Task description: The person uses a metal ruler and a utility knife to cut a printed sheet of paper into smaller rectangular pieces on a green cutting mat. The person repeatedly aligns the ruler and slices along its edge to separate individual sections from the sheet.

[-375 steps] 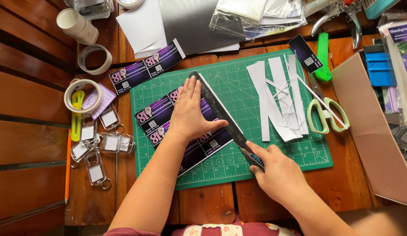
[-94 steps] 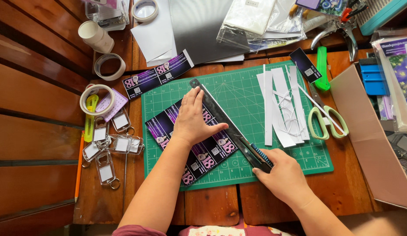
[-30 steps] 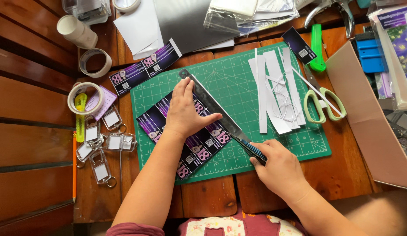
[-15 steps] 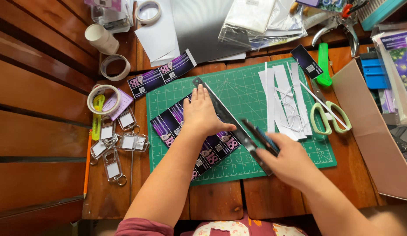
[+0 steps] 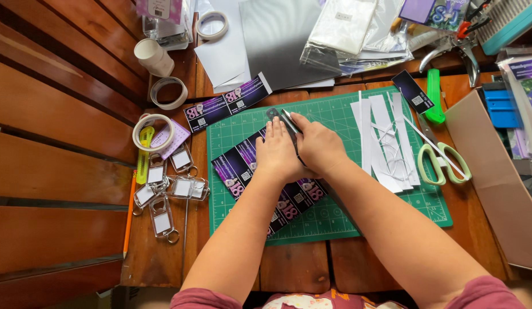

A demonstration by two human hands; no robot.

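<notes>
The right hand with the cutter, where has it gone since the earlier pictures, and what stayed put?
The right hand has moved from the near end of the ruler up to its far end, carrying the cutter with it; it now lies beside the left hand. The left hand stays pressed on the ruler over the printed purple sheet. The cutting mat, scissors and white strips have not moved.

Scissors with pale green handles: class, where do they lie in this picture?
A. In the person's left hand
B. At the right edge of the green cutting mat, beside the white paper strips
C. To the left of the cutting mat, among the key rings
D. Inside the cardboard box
B. The scissors rest at the right edge of the green cutting mat, next to the white paper strips, and neither hand touches them.
</notes>
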